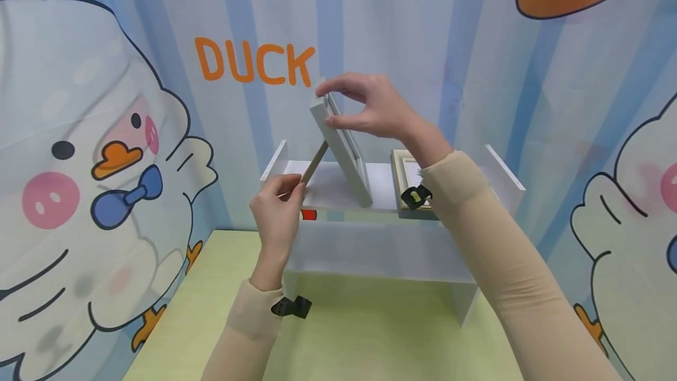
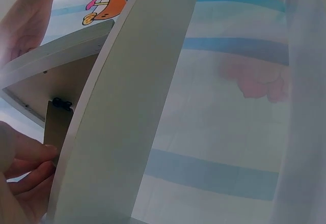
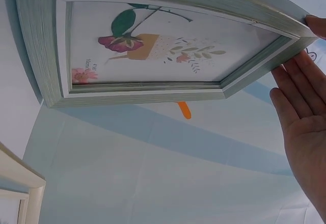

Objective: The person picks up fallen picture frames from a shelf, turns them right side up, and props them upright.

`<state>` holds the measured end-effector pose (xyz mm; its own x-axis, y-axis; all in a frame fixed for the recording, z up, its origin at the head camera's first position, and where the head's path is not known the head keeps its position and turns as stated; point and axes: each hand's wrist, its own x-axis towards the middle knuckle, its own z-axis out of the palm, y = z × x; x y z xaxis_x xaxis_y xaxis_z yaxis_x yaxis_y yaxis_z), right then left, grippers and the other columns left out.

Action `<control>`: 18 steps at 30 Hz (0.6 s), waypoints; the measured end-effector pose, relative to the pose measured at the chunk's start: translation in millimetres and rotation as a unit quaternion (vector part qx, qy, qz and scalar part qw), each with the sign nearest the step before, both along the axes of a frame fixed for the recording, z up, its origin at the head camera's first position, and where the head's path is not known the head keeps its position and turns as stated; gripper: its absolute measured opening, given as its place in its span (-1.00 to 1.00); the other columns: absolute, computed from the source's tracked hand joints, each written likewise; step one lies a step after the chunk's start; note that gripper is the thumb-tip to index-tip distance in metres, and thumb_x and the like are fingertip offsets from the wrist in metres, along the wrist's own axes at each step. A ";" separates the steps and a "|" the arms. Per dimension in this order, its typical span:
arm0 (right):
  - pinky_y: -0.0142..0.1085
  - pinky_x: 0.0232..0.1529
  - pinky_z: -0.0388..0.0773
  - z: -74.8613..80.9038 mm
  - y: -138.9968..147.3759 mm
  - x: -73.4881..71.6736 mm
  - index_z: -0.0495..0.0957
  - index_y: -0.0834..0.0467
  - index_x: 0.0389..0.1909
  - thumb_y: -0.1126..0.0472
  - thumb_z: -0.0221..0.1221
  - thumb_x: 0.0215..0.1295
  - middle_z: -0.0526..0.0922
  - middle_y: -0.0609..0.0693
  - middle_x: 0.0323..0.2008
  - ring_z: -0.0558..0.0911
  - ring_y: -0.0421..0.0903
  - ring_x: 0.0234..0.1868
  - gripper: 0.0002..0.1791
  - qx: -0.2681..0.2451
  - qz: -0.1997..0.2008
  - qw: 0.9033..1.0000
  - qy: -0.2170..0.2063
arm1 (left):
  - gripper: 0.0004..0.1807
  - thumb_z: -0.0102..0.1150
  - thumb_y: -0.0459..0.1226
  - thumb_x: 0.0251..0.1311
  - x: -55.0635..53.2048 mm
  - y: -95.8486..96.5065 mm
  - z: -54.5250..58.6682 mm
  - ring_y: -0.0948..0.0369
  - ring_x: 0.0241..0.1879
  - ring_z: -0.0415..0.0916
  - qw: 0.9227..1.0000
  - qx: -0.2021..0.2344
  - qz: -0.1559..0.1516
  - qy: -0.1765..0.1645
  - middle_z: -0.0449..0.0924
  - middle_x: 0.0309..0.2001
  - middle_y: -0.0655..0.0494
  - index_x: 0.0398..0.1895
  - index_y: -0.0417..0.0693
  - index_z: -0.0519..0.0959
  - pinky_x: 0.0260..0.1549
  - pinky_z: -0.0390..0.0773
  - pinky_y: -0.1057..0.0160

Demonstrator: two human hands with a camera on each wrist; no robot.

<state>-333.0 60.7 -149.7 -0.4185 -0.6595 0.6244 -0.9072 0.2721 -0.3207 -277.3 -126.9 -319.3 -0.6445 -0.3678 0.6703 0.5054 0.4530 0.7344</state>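
Observation:
A grey-green picture frame (image 1: 344, 154) leans on the upper board of a white shelf, its lower edge on the board. My right hand (image 1: 378, 104) grips its top, thumb on one side and fingers over the edge. Behind it, my left hand (image 1: 277, 210) pinches the frame's stand leg (image 1: 315, 162), which is swung out from the back. In the left wrist view, a dark hinge (image 2: 62, 103) joins the leg to the brown backing. A flower print (image 3: 147, 48) shows behind the frame's front in the right wrist view.
A second picture frame (image 1: 395, 184), cream-edged, lies on the shelf (image 1: 381, 246) to the right, partly behind my right forearm. Side panels (image 1: 505, 178) rise at both shelf ends. The shelf stands on a yellow-green table (image 1: 222, 287), before a curtain (image 1: 402, 34) with cartoon ducks.

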 end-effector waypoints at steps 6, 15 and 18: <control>-0.37 0.30 0.34 0.1 0.9 -0.4 0.56 0.19 0.06 0.16 0.35 0.10 0.61 0.01 0.06 0.48 -0.16 0.22 -0.52 -0.002 -0.002 1.000 0.000 | -0.85 0.29 -0.36 0.11 -1.1 -0.8 1.3 0.13 -0.32 0.68 1.000 -0.020 0.002 -0.001 0.70 -0.28 -0.06 -0.23 -0.20 0.67 -0.26 0.68 0.25; -0.40 0.32 0.30 3.5 3.9 -0.3 0.48 0.24 0.15 0.23 0.34 0.11 0.54 0.08 0.17 0.43 -0.13 0.28 -0.45 -0.019 -0.003 0.998 -0.059 | -0.76 0.33 -0.34 0.08 3.9 4.6 15.0 0.13 -0.19 0.60 0.996 -0.056 0.012 0.074 0.64 -0.22 -0.04 -0.17 -0.21 0.64 -0.14 0.66 0.19; -0.35 0.34 0.29 7.0 6.8 7.7 0.43 0.29 0.19 0.28 0.30 0.14 0.49 0.15 0.21 0.42 -0.05 0.30 -0.44 -0.027 -0.019 0.995 -0.092 | -0.73 0.35 -0.31 0.06 4.0 10.3 23.0 0.12 -0.19 0.59 0.994 -0.047 -0.013 0.097 0.64 -0.22 -0.05 -0.15 -0.21 0.64 -0.15 0.65 0.16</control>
<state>-325.3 67.5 -142.6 -0.5531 -0.6086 0.5689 -0.8213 0.2837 -0.4950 -273.3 -116.6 -296.3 -0.5086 -0.2825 0.8134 0.6456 0.4999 0.5773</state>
